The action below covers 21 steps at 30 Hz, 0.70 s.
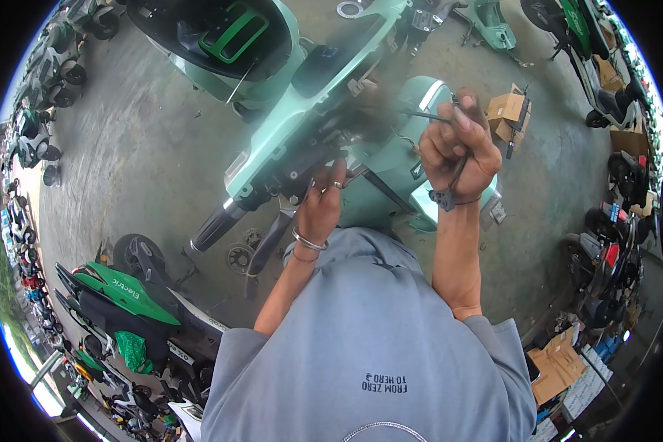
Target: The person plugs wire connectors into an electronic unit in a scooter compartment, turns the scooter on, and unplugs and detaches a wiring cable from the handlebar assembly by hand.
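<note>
A mint-green scooter handlebar cover (302, 96) runs diagonally in front of me, with a black grip (217, 227) at its lower left end. My left hand (323, 195) is at the underside of the handlebar, fingers bent against dark parts; what it holds, if anything, is hidden. Raised to the right, my right hand (460, 144) is closed around a thin dark cable (458, 173), and a small black connector (442, 199) hangs below the palm near the wrist. A thin dark rod (426, 114) points left from its fingers. Below lies the mint-green scooter body (368, 199).
A scooter with a black and green seat area (236, 37) stands ahead. An open cardboard box (507, 109) is on the floor at right. A green electric motorcycle (125, 291) stands at lower left. More scooters line both sides, with flattened cardboard (556, 365) at lower right.
</note>
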### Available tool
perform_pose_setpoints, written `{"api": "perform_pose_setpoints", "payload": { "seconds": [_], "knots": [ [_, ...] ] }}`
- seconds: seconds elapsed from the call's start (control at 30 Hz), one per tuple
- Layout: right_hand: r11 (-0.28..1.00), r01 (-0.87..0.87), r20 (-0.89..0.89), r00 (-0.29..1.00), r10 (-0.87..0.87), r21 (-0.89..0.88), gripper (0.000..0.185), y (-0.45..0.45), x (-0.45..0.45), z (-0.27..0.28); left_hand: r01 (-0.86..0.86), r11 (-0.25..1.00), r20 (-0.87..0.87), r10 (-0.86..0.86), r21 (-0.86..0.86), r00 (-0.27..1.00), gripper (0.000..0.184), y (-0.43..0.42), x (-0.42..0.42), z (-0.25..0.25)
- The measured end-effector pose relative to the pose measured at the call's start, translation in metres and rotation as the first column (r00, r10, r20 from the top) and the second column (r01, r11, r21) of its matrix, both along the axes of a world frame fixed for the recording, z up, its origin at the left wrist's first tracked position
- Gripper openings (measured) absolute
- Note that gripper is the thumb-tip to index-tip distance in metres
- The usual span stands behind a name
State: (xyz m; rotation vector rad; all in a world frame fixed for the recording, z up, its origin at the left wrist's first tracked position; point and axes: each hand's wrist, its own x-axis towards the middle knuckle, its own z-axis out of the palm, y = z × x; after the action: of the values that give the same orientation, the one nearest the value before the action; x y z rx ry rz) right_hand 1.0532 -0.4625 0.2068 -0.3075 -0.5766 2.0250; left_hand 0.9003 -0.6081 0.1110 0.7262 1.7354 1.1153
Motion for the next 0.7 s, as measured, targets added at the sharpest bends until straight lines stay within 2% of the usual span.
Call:
{"api": "perform_pose_setpoints", "payload": {
  "seconds": [0.03, 0.07, 0.1, 0.17, 0.2, 0.3, 0.37, 0.4, 0.43, 0.47, 0.53, 0.57, 0.6, 0.67, 0.7],
  "knots": [
    [0.993, -0.029, -0.084, 0.996, 0.038, 0.115, 0.016, -0.002, 0.009, -0.003, 0.061, 0.998, -0.06, -0.062, -0.015, 0.996, 0.042, -0.003, -0.002, -0.004],
    [0.972, -0.052, -0.162, 0.983, 0.091, 0.231, 0.019, -0.003, 0.018, -0.007, 0.05, 0.999, -0.058, -0.051, -0.015, 0.997, 0.042, -0.007, -0.004, -0.011],
    [0.966, -0.049, -0.192, 0.976, 0.1, 0.255, 0.02, -0.003, 0.03, -0.01, 0.171, 0.983, -0.31, -0.143, 0.064, 0.94, 0.048, -0.013, -0.005, -0.02],
    [0.965, -0.028, -0.274, 0.956, 0.102, 0.262, 0.023, -0.005, 0.051, -0.017, 0.292, 0.951, -0.549, -0.191, 0.102, 0.814, 0.054, -0.021, -0.006, -0.034],
    [0.975, 0.011, -0.361, 0.93, 0.072, 0.221, 0.021, -0.007, 0.062, -0.024, 0.286, 0.949, -0.513, -0.183, 0.129, 0.839, 0.054, -0.02, -0.005, -0.038],
    [0.985, 0.086, -0.424, 0.905, -0.015, 0.148, 0.018, -0.009, 0.097, -0.044, 0.25, 0.953, -0.435, -0.153, 0.174, 0.887, 0.05, -0.021, -0.004, -0.035],
    [0.995, 0.055, -0.034, 0.998, -0.052, 0.087, 0.019, -0.017, 0.111, -0.056, 0.237, 0.951, -0.392, -0.146, 0.196, 0.908, 0.045, -0.016, -0.001, -0.018],
    [0.994, 0.063, -0.03, 0.998, -0.061, 0.09, 0.019, -0.023, 0.114, -0.053, 0.131, 0.98, -0.179, -0.104, 0.149, 0.978, 0.039, -0.01, 0.002, -0.001],
    [0.993, -0.064, 0.106, 0.993, 0.053, 0.1, 0.016, -0.032, 0.114, -0.048, 0.037, 0.997, 0.038, -0.04, 0.074, 0.998, 0.035, -0.005, 0.007, 0.009],
    [0.978, -0.188, 0.238, 0.958, 0.163, 0.088, 0.013, -0.043, 0.114, -0.045, 0.047, 0.996, 0.04, -0.049, 0.071, 0.998, 0.035, -0.004, 0.012, 0.011],
    [0.932, -0.36, 0.547, 0.789, 0.28, 0.044, 0.009, -0.062, 0.111, -0.039, 0.037, 0.978, 0.238, -0.086, 0.204, 0.967, 0.036, 0.0, 0.021, 0.015],
    [0.855, -0.516, 0.673, 0.65, 0.353, 0.05, 0.01, -0.064, 0.106, -0.04, 0.028, 0.975, 0.326, -0.101, 0.221, 0.94, 0.036, 0.006, 0.024, 0.021],
    [0.756, -0.654, 0.783, 0.483, 0.392, 0.024, 0.012, -0.068, 0.099, -0.04, 0.05, 0.974, 0.325, -0.122, 0.223, 0.938, 0.036, 0.013, 0.025, 0.026],
    [0.707, -0.679, 0.924, 0.369, 0.099, 0.196, 0.019, -0.09, 0.07, -0.053, -0.064, 0.981, 0.64, -0.069, 0.182, 0.765, 0.037, 0.029, 0.025, 0.034],
    [0.71, -0.691, 0.95, 0.295, 0.102, 0.138, 0.019, -0.094, 0.061, -0.052, -0.079, 0.978, 0.617, -0.059, 0.194, 0.784, 0.033, 0.036, 0.026, 0.036]
  ]
}}
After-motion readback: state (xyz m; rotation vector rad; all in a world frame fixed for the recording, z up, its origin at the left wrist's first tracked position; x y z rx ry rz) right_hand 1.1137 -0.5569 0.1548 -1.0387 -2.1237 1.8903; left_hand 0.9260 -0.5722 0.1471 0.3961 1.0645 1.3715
